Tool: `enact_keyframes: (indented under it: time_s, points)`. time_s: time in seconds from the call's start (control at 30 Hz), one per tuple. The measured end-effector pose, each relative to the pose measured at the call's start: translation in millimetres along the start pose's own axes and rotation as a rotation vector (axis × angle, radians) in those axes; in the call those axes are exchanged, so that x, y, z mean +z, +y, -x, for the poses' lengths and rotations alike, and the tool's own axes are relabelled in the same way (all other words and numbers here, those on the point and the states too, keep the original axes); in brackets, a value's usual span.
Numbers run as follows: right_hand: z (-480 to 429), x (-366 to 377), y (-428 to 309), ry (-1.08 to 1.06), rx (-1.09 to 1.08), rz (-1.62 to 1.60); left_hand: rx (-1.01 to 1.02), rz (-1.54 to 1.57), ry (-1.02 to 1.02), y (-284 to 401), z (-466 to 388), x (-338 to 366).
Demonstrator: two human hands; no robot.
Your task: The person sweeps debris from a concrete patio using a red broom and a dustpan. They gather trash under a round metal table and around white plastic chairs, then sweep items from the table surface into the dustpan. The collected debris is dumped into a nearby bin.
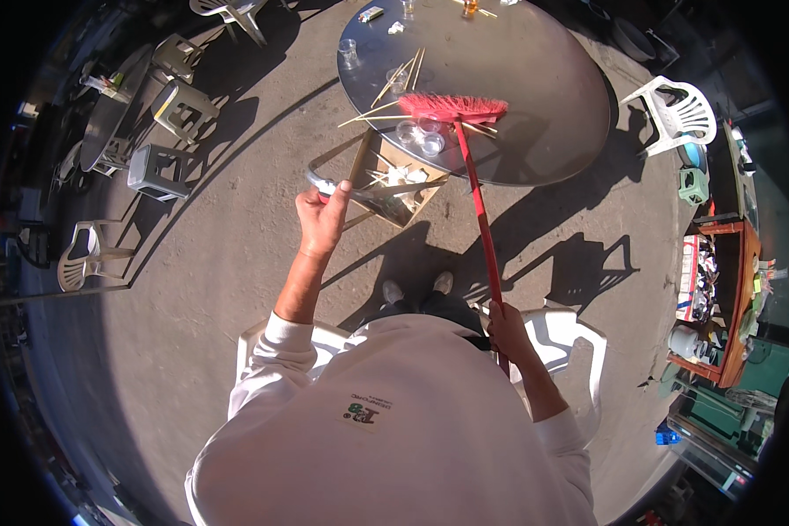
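My left hand (319, 220) is closed around the end of a bent metal handle (401, 189). This handle spans an open tan box (363, 152), which holds skewers and crumpled white paper just below the table's near edge. How the handle joins the box is unclear. A red broom (477, 197) runs from my right hand (507, 332), which grips its shaft beside my waist. Its red bristle head is at the round dark table (552, 105), among wooden skewers (400, 75) and clear plastic cups (407, 131) near the rim.
Behind me is a white plastic chair (588, 335). Another white chair (680, 115) is at the right, near a wooden cabinet (740, 296) and a gas cylinder (687, 342). Several stools, including a grey one (158, 171), stand at the left by a second table (115, 118).
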State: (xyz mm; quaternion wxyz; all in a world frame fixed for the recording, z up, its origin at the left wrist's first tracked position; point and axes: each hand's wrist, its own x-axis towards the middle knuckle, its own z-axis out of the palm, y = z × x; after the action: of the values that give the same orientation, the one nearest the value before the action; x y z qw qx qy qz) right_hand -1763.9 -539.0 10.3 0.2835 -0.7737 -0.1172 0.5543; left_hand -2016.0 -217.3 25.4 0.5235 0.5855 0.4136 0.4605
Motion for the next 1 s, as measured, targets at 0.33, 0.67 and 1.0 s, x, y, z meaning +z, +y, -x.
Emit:
enact_keyframes:
  time_s: [0.33, 0.67, 1.0]
  points:
    - [8, 5, 11, 0.0, -0.055, 0.043, -0.014, 0.029, -0.006, 17, 0, -4]
    - [34, -11, 23, -0.051, -0.025, 0.045, -0.005, -0.004, 0.001, 26, -2, -8]
    - [79, -41, 39, -0.093, 0.086, -0.068, 0.026, -0.036, -0.013, 28, -2, -11]
